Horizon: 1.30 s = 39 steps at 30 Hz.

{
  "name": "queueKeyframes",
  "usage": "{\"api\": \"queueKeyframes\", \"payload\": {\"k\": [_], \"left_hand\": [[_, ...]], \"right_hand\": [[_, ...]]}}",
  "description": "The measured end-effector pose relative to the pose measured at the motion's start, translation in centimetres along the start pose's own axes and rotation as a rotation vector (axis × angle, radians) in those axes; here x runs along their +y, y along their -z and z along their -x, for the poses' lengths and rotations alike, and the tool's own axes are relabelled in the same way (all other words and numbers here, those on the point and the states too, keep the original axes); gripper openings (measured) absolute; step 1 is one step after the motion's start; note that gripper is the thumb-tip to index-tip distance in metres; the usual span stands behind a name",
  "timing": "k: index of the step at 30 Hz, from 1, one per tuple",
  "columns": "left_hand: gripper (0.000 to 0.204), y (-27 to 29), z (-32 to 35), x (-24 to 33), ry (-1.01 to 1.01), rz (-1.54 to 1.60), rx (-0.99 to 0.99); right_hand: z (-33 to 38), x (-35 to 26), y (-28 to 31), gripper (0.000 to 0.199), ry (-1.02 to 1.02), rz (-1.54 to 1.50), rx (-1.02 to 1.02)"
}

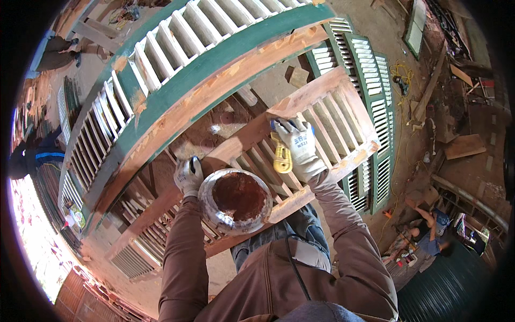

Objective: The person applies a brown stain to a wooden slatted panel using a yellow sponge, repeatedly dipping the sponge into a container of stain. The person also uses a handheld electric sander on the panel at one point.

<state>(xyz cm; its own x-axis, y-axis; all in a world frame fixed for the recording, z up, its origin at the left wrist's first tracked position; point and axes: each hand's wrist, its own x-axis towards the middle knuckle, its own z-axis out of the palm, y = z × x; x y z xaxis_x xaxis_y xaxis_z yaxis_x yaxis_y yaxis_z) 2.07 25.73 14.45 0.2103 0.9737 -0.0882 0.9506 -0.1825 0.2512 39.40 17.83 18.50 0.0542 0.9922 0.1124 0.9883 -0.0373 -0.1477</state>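
A louvred wooden shutter [244,137], bare and reddish-brown, lies slantwise in front of me. On it stands a round, whitish-crusted bowl [205,211] with reddish-brown paste [238,193] inside. My left hand [189,176], in a white glove with dark fingertips, is closed at the shutter's far edge, just left of the bowl; its fingertips are partly hidden. My right hand [300,144], gloved alike, grips a yellow-handled scraper [282,156] over the far rail, right of the bowl. The hand hides the scraper's blade.
A long green shutter with pale slats [225,59] stretches across just beyond. More green shutters [370,107] stand at right. A wooden block [298,77] lies past the work. A person [432,236] is low at right; another in dark clothing [32,153] is at far left.
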Motion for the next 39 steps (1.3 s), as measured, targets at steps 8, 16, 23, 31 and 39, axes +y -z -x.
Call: {"api": "queueKeyframes", "payload": {"k": [8, 16, 23, 31, 39], "left_hand": [[0.031, 0.2, 0.1, -0.1, -0.019, -0.008, 0.029], [0.029, -0.2, 0.4, -0.5, -0.055, 0.003, 0.105], [0.029, 0.8, -0.1, 0.9, -0.028, -0.035, 0.059], [0.033, 0.8, 0.3, 0.3, 0.026, -0.056, 0.034], [0.031, 0.2, 0.2, -0.1, -0.017, -0.026, 0.016]], "right_hand": [[-1.3, 4.9, -0.8, 0.044, -0.233, 0.197, 0.043], [-0.6, 1.3, -0.7, 0.047, -0.066, 0.044, 0.037], [-2.0, 2.7, 0.5, 0.043, -0.255, 0.178, 0.005], [-2.5, 6.8, 0.4, 0.039, -0.295, 0.185, 0.151], [-2.1, 3.6, -1.8, 0.041, -0.015, 0.016, 0.173]]}}
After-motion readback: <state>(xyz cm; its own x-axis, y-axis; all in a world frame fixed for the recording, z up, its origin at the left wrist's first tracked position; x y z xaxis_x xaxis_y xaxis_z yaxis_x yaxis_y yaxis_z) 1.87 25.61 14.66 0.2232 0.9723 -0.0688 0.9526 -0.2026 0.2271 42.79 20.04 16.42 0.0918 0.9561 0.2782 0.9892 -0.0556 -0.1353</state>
